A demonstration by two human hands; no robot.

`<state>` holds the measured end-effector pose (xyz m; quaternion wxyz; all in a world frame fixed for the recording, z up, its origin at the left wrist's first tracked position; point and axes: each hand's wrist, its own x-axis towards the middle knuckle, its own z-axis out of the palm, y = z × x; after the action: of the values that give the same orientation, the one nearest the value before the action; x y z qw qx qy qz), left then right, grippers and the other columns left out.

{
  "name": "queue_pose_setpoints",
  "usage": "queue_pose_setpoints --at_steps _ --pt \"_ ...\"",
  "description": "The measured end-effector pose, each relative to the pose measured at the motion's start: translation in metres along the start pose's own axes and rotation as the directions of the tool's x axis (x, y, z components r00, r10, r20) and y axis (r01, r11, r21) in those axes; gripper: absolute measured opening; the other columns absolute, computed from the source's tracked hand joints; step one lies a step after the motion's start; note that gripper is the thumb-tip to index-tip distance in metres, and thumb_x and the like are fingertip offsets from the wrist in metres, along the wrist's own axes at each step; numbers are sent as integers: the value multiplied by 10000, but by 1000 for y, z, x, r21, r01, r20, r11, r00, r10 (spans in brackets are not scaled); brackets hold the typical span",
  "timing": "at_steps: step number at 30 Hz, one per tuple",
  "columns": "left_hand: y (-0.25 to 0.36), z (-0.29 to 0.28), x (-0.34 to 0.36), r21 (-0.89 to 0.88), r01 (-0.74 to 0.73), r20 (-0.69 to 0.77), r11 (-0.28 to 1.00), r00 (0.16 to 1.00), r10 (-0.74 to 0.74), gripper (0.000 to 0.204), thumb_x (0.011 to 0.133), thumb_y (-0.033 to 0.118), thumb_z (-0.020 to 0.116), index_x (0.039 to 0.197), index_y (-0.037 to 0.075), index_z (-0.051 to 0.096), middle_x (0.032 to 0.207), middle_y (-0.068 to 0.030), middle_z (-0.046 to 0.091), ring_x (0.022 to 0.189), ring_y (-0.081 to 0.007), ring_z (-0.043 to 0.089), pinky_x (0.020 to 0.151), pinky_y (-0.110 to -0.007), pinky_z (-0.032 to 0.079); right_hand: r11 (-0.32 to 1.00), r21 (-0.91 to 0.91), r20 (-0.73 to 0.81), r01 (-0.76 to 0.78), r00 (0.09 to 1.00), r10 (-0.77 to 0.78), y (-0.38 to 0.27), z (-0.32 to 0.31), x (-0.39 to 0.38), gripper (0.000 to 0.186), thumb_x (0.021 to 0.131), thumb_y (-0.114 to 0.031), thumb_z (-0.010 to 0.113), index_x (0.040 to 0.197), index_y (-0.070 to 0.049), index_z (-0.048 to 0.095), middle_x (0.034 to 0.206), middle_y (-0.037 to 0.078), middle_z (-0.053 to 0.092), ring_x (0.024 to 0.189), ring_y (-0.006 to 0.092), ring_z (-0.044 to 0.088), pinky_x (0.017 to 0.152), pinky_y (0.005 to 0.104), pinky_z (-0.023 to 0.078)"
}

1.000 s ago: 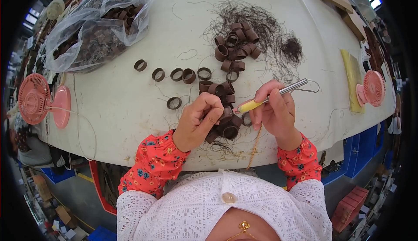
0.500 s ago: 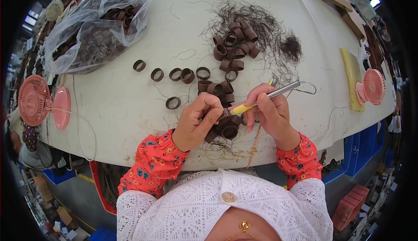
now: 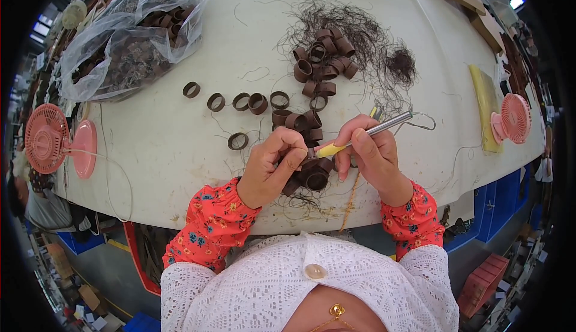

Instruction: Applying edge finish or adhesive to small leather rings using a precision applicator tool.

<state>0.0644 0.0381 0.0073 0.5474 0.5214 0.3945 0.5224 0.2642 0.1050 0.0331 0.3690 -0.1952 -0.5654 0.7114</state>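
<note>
Open stretch of tabletop between left-side fan and left hand, heaped brown rings in the way to its right

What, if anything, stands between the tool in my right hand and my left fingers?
Nothing visible does. The tool in your right hand slants down toward your left fingers, its end right up close; whether they touch is too small to tell. The nearest rings show beside and beneath that spot.

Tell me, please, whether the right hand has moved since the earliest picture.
Yes: judged against the pink fan at right, the right hand has shifted slightly left, toward the left hand.
</note>
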Motion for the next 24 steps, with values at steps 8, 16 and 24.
queue_pose_setpoints --at_steps 8,16,24 --pt "0 0 0 13 -7 -4 1000 1000 8 63 948 86 494 976 32 478 784 8 490 673 -49 435 613 -191 388 1000 12 -8 6 1000 -5 0 1 0 270 995 -246 399 951 -16 532 675 57 579 504 84 542 493 201 415" --pt "5 4 3 -81 54 -51 995 997 -58 92 958 120 485 984 36 457 794 3 501 675 -40 455 606 -184 404 992 27 -42 123 992 -122 2 1 2 229 982 -224 439 982 -22 546 888 118 623 630 113 590 566 232 460" --pt "2 1 1 -111 71 -41 991 996 -76 117 971 140 446 1012 31 436 836 -51 570 590 -54 506 555 -179 411 741 -590 146 321 945 -293 1 10 13 284 748 9 712 997 -56 592 921 97 624 822 230 615 707 290 493"
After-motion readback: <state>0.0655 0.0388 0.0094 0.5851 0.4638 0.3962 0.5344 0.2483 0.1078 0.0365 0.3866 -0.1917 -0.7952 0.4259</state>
